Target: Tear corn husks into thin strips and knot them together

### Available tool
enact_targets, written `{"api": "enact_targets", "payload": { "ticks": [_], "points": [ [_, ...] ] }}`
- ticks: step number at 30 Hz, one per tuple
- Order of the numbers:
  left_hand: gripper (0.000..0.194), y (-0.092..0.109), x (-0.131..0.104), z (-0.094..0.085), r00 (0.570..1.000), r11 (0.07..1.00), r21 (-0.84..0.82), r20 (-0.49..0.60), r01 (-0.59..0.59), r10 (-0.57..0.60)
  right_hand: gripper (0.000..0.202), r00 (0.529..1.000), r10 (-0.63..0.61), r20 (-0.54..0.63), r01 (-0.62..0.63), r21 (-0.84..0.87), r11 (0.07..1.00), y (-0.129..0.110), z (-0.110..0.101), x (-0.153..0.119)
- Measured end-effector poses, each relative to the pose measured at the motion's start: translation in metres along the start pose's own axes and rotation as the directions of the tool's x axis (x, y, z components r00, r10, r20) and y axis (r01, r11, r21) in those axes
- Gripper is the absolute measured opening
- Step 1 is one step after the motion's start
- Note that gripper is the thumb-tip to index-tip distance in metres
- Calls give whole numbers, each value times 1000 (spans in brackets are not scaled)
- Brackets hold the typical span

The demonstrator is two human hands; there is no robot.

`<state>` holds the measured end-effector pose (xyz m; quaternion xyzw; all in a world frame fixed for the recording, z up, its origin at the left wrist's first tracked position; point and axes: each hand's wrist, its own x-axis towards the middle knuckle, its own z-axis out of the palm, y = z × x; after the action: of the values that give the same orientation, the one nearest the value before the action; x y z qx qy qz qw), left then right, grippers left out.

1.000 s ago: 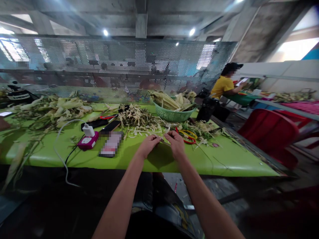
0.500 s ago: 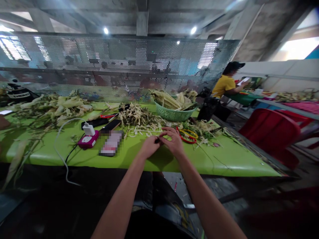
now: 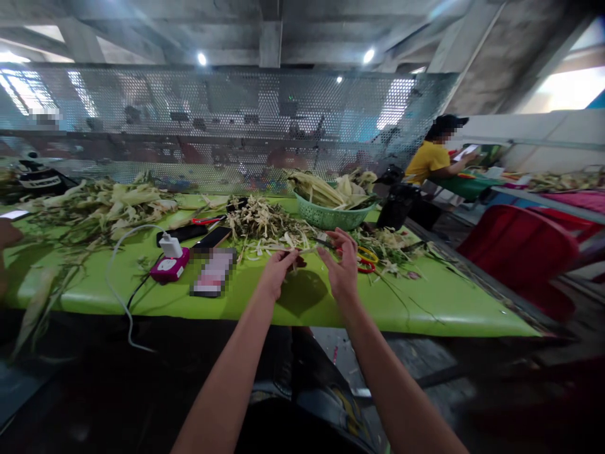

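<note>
My left hand (image 3: 278, 271) is closed in a pinch on a thin pale strip of corn husk (image 3: 308, 250), just above the green tabletop (image 3: 302, 302). The strip points right, toward the thumb of my right hand (image 3: 343, 265). That hand is raised with its fingers apart and seems to hold nothing. Partly behind it lie scissors (image 3: 367, 260) with red and yellow handles. Beyond both hands sits a heap of small pale twisted husk pieces (image 3: 258, 217), with loose cut strips (image 3: 258, 249) along its front.
A green basket (image 3: 326, 217) of corn husks stands behind the heap. To my left are a phone (image 3: 213, 272), a dark phone (image 3: 212, 239), a purple power socket (image 3: 169, 267) with a white charger, and a large husk pile (image 3: 118, 202). A person in yellow (image 3: 423, 161) sits at right.
My hands were together with fingertips touching. Now they are apart, the right hand has moved right and opened, and the pale strip shows between them.
</note>
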<state>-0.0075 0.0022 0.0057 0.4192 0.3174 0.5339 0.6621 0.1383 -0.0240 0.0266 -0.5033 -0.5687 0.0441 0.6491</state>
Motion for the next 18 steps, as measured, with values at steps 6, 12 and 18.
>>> {"api": "enact_targets", "payload": {
  "ticks": [6,12,18],
  "points": [
    [32,2,1,1,999,960,-278,-42,-40,29,23,937,18,349,-22,6,1000,2,13,-11],
    [30,2,0,4,999,963,-267,27,-18,26,19,913,-35,406,74,-82,994,8,21,-12],
    [31,6,0,5,990,990,-8,14,-143,143,11,936,3,353,-1,-7,1000,9,18,-14]
  ]
}}
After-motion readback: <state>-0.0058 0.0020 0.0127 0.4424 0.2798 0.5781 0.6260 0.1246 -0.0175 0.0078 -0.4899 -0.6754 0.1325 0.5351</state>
